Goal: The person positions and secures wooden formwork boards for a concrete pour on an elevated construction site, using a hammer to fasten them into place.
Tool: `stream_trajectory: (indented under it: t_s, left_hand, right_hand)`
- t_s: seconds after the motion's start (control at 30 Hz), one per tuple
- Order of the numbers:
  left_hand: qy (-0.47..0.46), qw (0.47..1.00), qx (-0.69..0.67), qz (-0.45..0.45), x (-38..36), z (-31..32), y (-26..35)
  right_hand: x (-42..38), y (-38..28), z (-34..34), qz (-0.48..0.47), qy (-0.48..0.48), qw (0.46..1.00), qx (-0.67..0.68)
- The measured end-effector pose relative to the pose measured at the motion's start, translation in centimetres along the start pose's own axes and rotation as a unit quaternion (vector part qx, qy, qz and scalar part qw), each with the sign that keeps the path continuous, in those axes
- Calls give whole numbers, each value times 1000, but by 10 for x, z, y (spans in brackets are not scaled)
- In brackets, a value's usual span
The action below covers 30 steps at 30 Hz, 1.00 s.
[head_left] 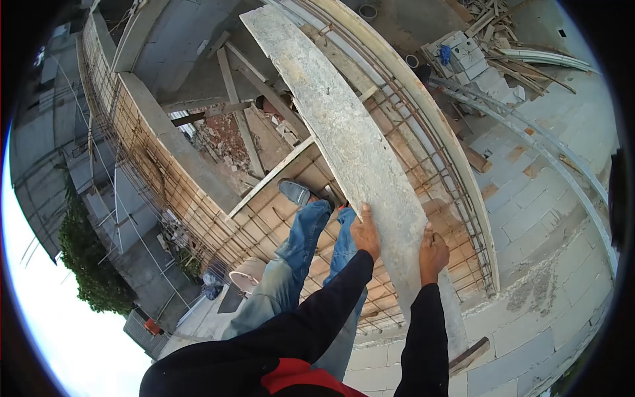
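1. Left hand [366,233] grips the left edge of a long cement-stained plank [344,132], fingers curled on the edge, thumb on the face.
2. Right hand [433,253] clamps the plank's right edge, level with the left one, fingers wrapped round and under.
3. Plank runs from the hands up and away toward the top of view, tilted, lying over the rebar cage [423,152] of a curved beam form; whether it touches the rebar, can't tell.
4. Both sleeves black; jeans-clad legs [304,258] stand left of the plank, one grey shoe [294,192] set on the rebar grid.
5. Right of the plank: pale block wall top [549,218] with mortar smears.
6. Far top right: stacked blocks [463,53] and scrap timber [509,33].
7. Left: wooden props [235,112] and rubble inside the shell below; tree [89,264] far down by the street.
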State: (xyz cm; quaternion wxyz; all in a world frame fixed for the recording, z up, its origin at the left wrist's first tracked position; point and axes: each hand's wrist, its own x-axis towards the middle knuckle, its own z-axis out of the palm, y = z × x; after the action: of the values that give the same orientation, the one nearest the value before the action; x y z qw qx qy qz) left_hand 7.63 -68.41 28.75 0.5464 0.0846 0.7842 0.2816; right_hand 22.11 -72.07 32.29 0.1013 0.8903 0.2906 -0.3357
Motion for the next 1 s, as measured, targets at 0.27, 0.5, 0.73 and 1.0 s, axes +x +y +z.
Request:
stream_trajectory:
  t_s: [0.27,0.5,0.73,1.0]
  left_hand:
    - [-258,941,182,-120,89,-27,-83]
    - [-221,954,88,-180,172,-25,-77]
    - [-217,974,-52,-29,237,-31,1]
    - [-292,950,-97,-48,200,-25,8]
  right_hand:
    - [78,70,121,-58,85,993,49]
    - [136,107,194,-38,-86,989,118]
    - [152,92,183,-47,-139,978,147]
    - [153,119,159,-34,-124,987,101]
